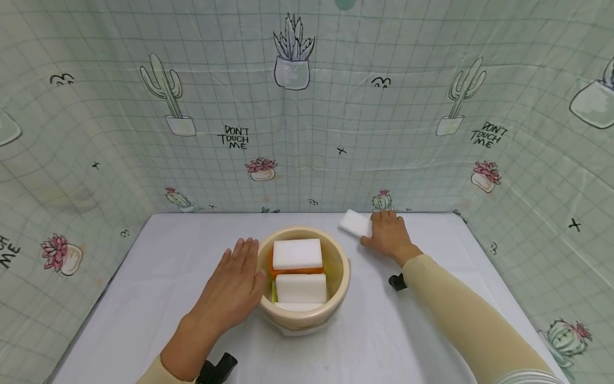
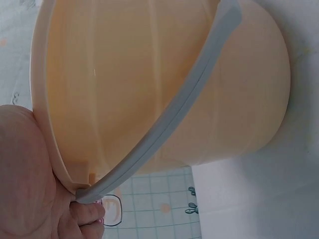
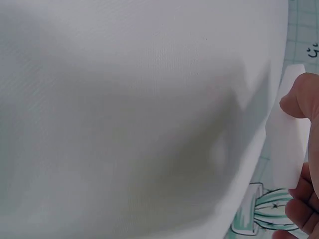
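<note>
A cream bucket (image 1: 346,269) with a grey handle (image 2: 169,112) stands mid-table. My left hand (image 1: 232,288) rests against its left rim, fingers straight and side by side. Inside the bucket lie white sponge blocks: one at the back (image 1: 297,253) over an orange piece (image 1: 299,270), another nearer me (image 1: 301,288) with a yellow-green edge beside it. Toward the table's far edge, right of the bucket, my right hand (image 1: 389,234) pinches a white sponge (image 1: 355,223) between thumb and fingers. In the right wrist view, that sponge (image 3: 285,149) appears above the tabletop.
A white cloth covers the table (image 1: 374,330). Behind it and on both sides hangs a green grid curtain (image 1: 307,122) printed with cacti. Black wrist straps (image 1: 218,369) show at both wrists.
</note>
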{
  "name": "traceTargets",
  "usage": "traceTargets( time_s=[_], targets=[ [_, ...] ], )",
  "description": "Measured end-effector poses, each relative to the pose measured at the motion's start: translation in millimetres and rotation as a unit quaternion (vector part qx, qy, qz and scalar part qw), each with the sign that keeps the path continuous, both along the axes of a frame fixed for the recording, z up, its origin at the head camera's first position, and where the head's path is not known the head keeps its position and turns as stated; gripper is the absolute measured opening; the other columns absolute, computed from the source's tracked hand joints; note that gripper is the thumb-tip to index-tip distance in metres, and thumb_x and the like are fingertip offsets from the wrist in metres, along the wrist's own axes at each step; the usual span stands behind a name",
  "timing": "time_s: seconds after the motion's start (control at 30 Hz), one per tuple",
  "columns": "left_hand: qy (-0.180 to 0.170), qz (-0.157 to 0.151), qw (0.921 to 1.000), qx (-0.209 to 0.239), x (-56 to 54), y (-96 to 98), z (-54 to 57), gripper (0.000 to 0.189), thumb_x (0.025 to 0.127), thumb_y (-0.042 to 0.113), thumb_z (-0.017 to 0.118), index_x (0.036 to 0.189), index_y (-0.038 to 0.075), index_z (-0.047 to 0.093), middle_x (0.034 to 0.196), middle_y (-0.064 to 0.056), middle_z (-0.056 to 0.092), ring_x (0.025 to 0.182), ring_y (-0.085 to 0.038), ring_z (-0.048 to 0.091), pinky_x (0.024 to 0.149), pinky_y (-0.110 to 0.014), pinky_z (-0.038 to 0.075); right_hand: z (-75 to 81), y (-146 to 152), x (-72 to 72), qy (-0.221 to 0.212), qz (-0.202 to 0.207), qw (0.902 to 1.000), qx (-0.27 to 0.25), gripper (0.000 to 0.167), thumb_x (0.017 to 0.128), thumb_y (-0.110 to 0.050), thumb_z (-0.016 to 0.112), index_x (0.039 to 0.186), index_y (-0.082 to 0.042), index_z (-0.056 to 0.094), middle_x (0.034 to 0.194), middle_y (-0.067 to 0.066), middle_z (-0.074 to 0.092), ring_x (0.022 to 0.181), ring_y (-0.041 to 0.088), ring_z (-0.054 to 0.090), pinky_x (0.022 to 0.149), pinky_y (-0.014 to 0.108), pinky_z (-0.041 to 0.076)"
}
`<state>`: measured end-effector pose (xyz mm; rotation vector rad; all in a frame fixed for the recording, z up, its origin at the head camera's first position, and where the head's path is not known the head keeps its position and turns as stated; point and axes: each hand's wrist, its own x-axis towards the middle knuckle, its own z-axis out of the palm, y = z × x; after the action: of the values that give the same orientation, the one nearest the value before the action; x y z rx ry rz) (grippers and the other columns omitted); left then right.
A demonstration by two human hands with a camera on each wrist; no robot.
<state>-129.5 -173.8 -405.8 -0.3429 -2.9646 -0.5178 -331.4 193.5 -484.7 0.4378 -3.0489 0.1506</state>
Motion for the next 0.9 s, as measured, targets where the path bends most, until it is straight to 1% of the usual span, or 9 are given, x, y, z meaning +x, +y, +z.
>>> traceTargets(
  time_s=[0.13,0.27,0.47,0.57,0.7,0.8,0.9],
  targets=[
    [-0.001,-0.001,1.0000,0.003,0.0,-0.3,0.4,0.063,0.110,0.026,0.044,0.161,-0.008,0.032,0.167,-0.027,0.035,0.159,-0.041,0.027,0.129,-0.059,0.023,10.4,6.8,10.8,0.039,0.025,0.9986,0.027,0.058,0.090,-0.046,0.072,0.120,0.002,0.058,0.108,0.018,0.058,0.101,0.036,0.049,0.085,0.051,0.044],
    [0.000,-0.002,1.0000,0.001,-0.2,-0.2,-0.1,0.063,0.110,0.026,0.043,0.161,-0.008,0.031,0.167,-0.027,0.035,0.159,-0.041,0.027,0.129,-0.059,0.023,20.6,13.0,22.8,0.078,0.055,0.9946,0.041,0.057,0.089,-0.045,0.076,0.117,0.001,0.059,0.106,0.017,0.059,0.098,0.035,0.050,0.080,0.047,0.042],
    [0.003,-0.002,1.0000,0.001,-0.7,0.4,-0.8,0.063,0.110,0.026,0.043,0.161,-0.008,0.032,0.166,-0.027,0.036,0.159,-0.041,0.028,0.129,-0.060,0.024,35.3,18.1,39.7,0.136,0.095,0.9853,0.042,0.064,0.085,-0.045,0.081,0.122,0.003,0.061,0.112,0.019,0.062,0.101,0.037,0.053,0.083,0.049,0.044],
    [0.005,-0.003,1.0000,-0.002,-1.2,0.9,-0.9,0.063,0.110,0.026,0.043,0.161,-0.009,0.032,0.166,-0.027,0.036,0.159,-0.041,0.028,0.129,-0.059,0.024,45.6,18.4,48.6,0.172,0.119,0.9774,0.032,0.066,0.083,-0.042,0.083,0.124,0.005,0.062,0.111,0.021,0.064,0.101,0.039,0.055,0.082,0.050,0.045],
    [0.005,-0.001,1.0000,-0.007,-2.0,1.5,-0.4,0.063,0.110,0.026,0.043,0.161,-0.009,0.032,0.167,-0.027,0.036,0.159,-0.041,0.027,0.129,-0.059,0.024,65.2,15.4,60.3,0.225,0.149,0.9628,0.009,0.065,0.080,-0.040,0.085,0.120,0.006,0.063,0.106,0.022,0.066,0.095,0.039,0.056,0.076,0.049,0.045],
    [0.000,0.002,1.0000,-0.008,-2.0,1.4,0.0,0.063,0.110,0.027,0.042,0.162,-0.008,0.031,0.167,-0.027,0.035,0.160,-0.041,0.026,0.130,-0.059,0.023,84.6,6.3,71.9,0.246,0.168,0.9544,-0.024,0.063,0.078,-0.038,0.086,0.118,0.005,0.063,0.106,0.021,0.066,0.093,0.039,0.056,0.074,0.048,0.044],
    [-0.004,0.004,0.9999,-0.009,-1.3,0.7,0.3,0.063,0.110,0.026,0.041,0.162,-0.008,0.030,0.168,-0.027,0.034,0.160,-0.041,0.026,0.130,-0.059,0.022,103.5,-10.7,88.6,0.252,0.196,0.9459,-0.058,0.061,0.078,-0.037,0.086,0.119,0.003,0.063,0.108,0.020,0.066,0.095,0.038,0.056,0.074,0.047,0.044]
  ],
)
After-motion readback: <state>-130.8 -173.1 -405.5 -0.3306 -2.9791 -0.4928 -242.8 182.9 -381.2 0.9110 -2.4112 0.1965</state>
